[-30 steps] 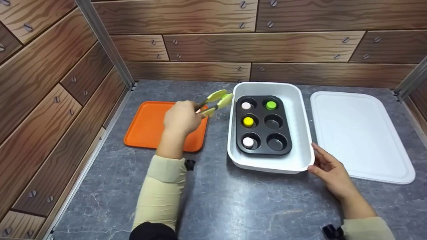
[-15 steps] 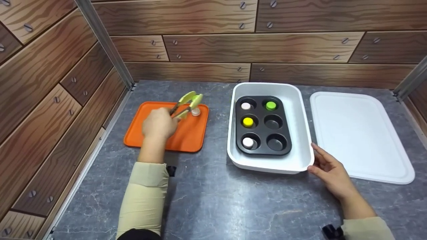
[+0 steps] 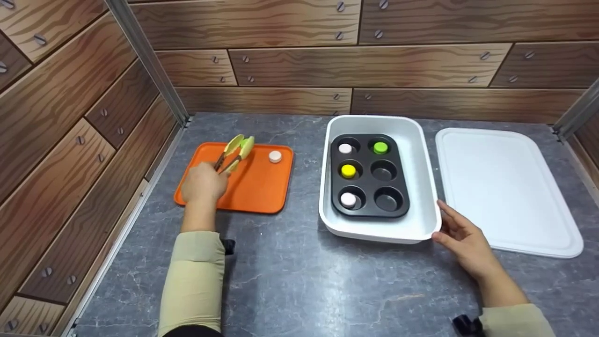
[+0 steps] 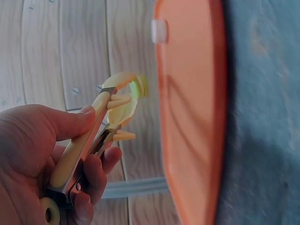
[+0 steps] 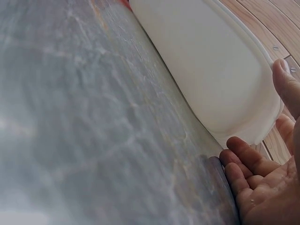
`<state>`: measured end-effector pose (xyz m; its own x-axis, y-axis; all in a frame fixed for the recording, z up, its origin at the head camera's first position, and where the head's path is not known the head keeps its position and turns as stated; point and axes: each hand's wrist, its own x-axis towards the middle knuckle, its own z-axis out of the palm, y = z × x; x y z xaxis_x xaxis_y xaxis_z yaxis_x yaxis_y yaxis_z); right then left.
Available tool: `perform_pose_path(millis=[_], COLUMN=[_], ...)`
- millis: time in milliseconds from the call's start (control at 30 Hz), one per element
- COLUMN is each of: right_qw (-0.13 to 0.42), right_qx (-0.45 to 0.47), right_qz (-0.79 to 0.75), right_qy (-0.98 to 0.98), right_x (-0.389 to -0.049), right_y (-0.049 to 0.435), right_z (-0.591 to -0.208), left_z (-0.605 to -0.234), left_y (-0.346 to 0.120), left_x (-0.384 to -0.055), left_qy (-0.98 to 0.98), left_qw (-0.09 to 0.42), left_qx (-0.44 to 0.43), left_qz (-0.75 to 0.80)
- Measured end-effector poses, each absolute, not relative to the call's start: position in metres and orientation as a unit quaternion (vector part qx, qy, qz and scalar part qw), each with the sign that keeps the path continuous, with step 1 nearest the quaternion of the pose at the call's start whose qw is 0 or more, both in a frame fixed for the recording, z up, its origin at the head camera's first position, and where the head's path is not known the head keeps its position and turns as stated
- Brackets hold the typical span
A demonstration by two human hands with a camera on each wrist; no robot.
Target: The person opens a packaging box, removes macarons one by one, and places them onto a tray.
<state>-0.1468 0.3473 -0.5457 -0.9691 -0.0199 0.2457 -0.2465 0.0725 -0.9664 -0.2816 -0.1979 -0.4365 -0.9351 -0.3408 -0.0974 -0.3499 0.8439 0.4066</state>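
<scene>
My left hand [image 3: 204, 181] grips a pair of tongs [image 4: 86, 136] with pale yellow heads and metal arms. Between the heads sits a small round green piece [image 4: 138, 86], held above the orange tray [image 3: 252, 192]. On that tray's far right corner lies a round white piece [image 3: 275, 157]. My right hand [image 3: 468, 245] touches the near right corner of a white container [image 3: 423, 196], thumb and fingers on its outside. Inside it stands a dark muffin tin [image 3: 367, 187]. Its cups hold two whitish pieces [image 3: 347, 200], a yellow one [image 3: 348, 171] and a green one [image 3: 380, 148].
Right of the container lies a flat white lid [image 3: 505, 192] on the grey marbled table [image 3: 290, 281]. Wood-patterned walls [image 3: 290, 68] close off the back and sides. Two of the tin's cups, in its right column, hold nothing.
My left hand has carried the tongs, with the green piece, leftward from beside the container to over the orange tray, uncovering the white piece there. The right hand has stayed at the container's corner.
</scene>
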Motion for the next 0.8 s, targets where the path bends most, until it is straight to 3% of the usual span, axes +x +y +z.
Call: perform_pose_path(millis=[800], right_qw=[0.086], right_qx=[0.100], right_qz=[0.681], right_qy=[-0.720], right_x=[-0.147], right_y=[0.347], right_z=[-0.546], left_z=[-0.464], left_y=[-0.202], left_x=[-0.276], left_qy=[0.967], left_qw=[0.001], left_qx=[-0.168], left_qz=[0.190])
